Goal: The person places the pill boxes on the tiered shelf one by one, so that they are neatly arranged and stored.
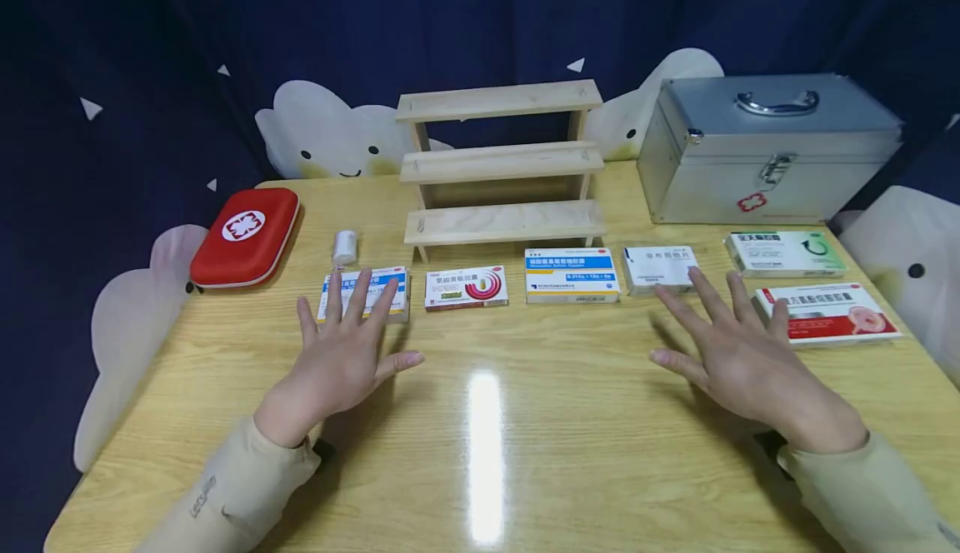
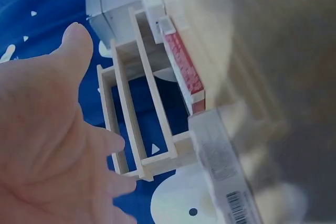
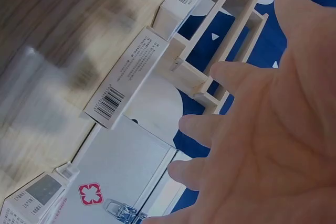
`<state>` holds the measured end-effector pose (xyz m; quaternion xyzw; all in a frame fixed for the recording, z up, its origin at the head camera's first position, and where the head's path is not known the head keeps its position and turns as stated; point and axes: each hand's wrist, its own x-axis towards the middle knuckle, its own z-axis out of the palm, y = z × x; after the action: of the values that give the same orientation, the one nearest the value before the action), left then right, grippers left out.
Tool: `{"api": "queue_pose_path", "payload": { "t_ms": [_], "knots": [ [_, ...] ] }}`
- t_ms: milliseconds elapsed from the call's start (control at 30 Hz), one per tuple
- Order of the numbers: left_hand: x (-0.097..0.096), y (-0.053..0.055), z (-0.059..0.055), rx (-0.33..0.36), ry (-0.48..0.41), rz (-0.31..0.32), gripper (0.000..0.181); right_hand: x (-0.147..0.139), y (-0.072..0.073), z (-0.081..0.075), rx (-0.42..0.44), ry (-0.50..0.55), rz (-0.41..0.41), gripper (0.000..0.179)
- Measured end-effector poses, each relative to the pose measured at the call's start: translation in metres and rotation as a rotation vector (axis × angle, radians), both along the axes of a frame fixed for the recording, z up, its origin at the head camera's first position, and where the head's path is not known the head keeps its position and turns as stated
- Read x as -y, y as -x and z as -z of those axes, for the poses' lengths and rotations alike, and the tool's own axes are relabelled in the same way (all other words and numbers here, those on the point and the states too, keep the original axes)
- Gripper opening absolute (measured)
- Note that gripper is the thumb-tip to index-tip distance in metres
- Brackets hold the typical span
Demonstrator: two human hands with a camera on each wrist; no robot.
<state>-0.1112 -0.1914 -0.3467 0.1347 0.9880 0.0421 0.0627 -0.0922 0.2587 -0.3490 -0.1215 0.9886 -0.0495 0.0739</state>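
My left hand point(image 1: 335, 363) is spread palm down above the table, its fingers straight and overlapping a blue-and-white medicine box point(image 1: 397, 293) in the head view. Beyond it stands a small white bottle point(image 1: 346, 246). On the other side my right hand point(image 1: 738, 353) hovers with fingers spread, nearest a white medicine box point(image 1: 658, 268) and a red-and-white medicine box point(image 1: 836, 313). Between the hands lie a medicine box with a pink spiral point(image 1: 467, 287) and another blue-and-white medicine box point(image 1: 572, 275). Both palms face the wrist cameras, holding nothing.
A three-step wooden rack point(image 1: 502, 166) stands at the back middle. A silver first-aid case point(image 1: 772, 153) is at the back right, with a green-and-white medicine box point(image 1: 783, 253) before it. A red first-aid pouch point(image 1: 247, 236) lies at the left table edge.
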Motion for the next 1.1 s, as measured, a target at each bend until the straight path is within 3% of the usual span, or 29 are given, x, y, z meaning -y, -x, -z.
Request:
{"api": "queue_pose_path", "payload": {
  "t_ms": [100,167,267,367,500,633,767,867,1100],
  "knots": [
    [0.003,0.015,-0.01,0.015,-0.057,0.006,0.093,0.0,-0.001,0.0,-0.003,0.004,-0.001,0.079],
    [0.007,0.031,-0.02,0.039,-0.145,-0.012,0.085,-0.001,-0.001,-0.001,-0.02,0.008,-0.008,0.079],
    [0.013,0.062,-0.035,0.095,-0.292,-0.064,0.065,-0.001,-0.001,-0.003,-0.083,0.025,-0.034,0.078],
    [0.018,0.097,-0.045,0.16,-0.413,-0.128,0.05,-0.001,0.0,-0.007,-0.205,0.07,-0.075,0.072],
    [0.019,0.138,-0.046,0.256,-0.492,-0.229,0.042,0.003,0.007,-0.013,-0.4,0.161,-0.14,0.051],
    [0.016,0.165,-0.041,0.347,-0.517,-0.29,0.04,0.008,0.021,-0.018,-0.494,0.231,-0.182,0.031],
    [0.012,0.18,-0.035,0.383,-0.506,-0.275,0.039,0.005,0.046,-0.025,-0.462,0.253,-0.182,0.018],
    [0.011,0.185,-0.031,0.397,-0.485,-0.249,0.038,-0.004,0.066,-0.029,-0.368,0.241,-0.176,0.02],
    [-0.003,0.197,-0.028,0.406,-0.363,-0.217,0.04,-0.037,0.104,-0.027,-0.011,0.094,-0.211,0.068]
  ]
}}
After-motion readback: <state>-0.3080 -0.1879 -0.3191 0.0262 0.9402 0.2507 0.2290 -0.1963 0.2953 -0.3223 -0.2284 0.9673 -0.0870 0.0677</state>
